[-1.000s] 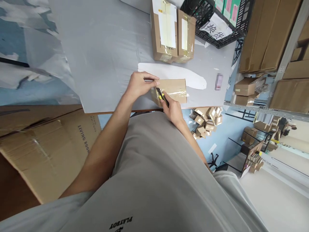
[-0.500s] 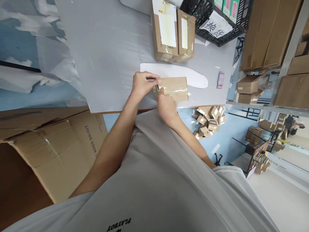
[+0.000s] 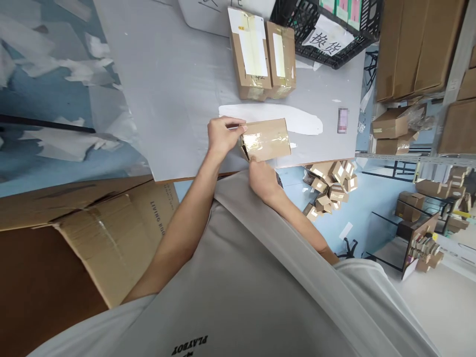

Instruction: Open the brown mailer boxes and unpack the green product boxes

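Note:
A small cardboard box point(image 3: 270, 138) with shiny clear tape along its top lies near the front edge of the grey table point(image 3: 174, 114). At its far left corner, my left hand point(image 3: 224, 134) pinches the edge between thumb and fingers. My right hand point(image 3: 265, 179) is closed at the near left corner, its fingertips on the edge of the box end. A dark gap shows along that left end between the two hands. Under and behind the box lies a flat white sheet point(image 3: 303, 119).
Two taped cartons point(image 3: 256, 82) stand behind the sheet. A black crate point(image 3: 336, 62) with a handwritten paper sits at the back right, and a small pinkish item point(image 3: 342, 120) lies right. A large open carton point(image 3: 111, 243) stands at left. Several small boxes point(image 3: 330, 191) lie on the floor.
My right hand has moved from the tape on top to the box's near left corner. A gap at the left end now shows more widely. The view has shifted slightly.

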The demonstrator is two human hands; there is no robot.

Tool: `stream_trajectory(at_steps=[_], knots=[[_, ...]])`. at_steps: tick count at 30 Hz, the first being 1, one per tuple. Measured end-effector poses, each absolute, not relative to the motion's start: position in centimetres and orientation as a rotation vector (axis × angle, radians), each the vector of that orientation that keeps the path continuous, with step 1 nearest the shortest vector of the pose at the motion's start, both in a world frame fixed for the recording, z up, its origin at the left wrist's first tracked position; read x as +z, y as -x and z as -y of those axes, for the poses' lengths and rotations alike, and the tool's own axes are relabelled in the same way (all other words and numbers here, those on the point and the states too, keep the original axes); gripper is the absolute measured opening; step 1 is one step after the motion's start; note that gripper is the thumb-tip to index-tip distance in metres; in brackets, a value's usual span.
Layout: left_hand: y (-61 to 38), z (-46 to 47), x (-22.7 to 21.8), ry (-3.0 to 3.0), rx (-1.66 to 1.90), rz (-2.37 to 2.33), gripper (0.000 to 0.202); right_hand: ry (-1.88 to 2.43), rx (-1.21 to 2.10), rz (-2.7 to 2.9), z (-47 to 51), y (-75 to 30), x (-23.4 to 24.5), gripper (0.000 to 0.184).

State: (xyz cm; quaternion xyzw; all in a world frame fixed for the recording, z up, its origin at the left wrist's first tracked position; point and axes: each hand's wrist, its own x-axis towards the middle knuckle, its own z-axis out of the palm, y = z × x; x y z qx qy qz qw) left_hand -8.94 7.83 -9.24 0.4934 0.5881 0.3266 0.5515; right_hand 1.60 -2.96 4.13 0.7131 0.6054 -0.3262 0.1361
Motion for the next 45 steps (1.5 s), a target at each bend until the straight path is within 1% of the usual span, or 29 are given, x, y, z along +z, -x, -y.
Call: stream_trajectory(at_steps=[2, 5, 8, 12, 16, 18, 21, 25, 29, 35, 40, 45], knots=[[8.9, -7.8, -9.0, -1.168, 0.764, -1.393, 0.016, -2.006, -0.968, -1.667, 3.7, -1.9, 4.9, 0.047], [8.9, -7.5, -9.1, -1.166, 0.763, -1.393, 0.019, -1.974, -0.974, -1.669, 4.2, -2.8, 6.5, 0.046], [9.1, -7.1, -9.7, -1.174, 0.771, -1.394, 0.021, -2.136, -0.932, -1.67, 4.3, -5.4, 7.3, 0.044], [9.3, -6.5, -9.7, -1.254, 0.783, -1.41, 0.026, -2.531, -0.782, -1.611, 4.1, -11.2, 5.7, 0.036], [7.5, -5.6, -8.0, -1.505, 0.813, -1.412, 0.036, -2.667, -0.825, -1.569, 4.0, -15.7, 3.1, 0.031], [5.6, -5.1, -6.9, -1.628, 0.774, -1.34, 0.036, -2.655, -0.897, -1.576, 4.1, -16.7, 2.3, 0.03], [2.5, -4.2, -6.0, -1.747, 0.693, -1.199, 0.03, -2.625, -0.982, -1.648, 4.2, -17.2, 1.7, 0.031], [0.3, -3.6, -6.4, -1.81, 0.635, -1.127, 0.022, -2.565, -1.08, -1.765, 3.9, -17.3, 1.4, 0.034], [0.1, -3.7, -7.1, -1.822, 0.627, -1.163, 0.02, -2.468, -1.143, -1.788, 3.1, -17.4, 1.1, 0.039], [-0.2, -3.6, -7.1, -1.836, 0.628, -1.209, 0.021, -2.394, -1.128, -1.751, 2.2, -17.7, 1.3, 0.042], [-0.3, -3.4, -7.0, -1.837, 0.622, -1.226, 0.022, -2.341, -1.045, -1.685, 1.4, -16.6, 2.1, 0.041], [-0.5, -3.3, -7.3, -1.787, 0.625, -1.244, 0.028, -2.301, -0.924, -1.557, 0.1, -13.8, 2.8, 0.05]])
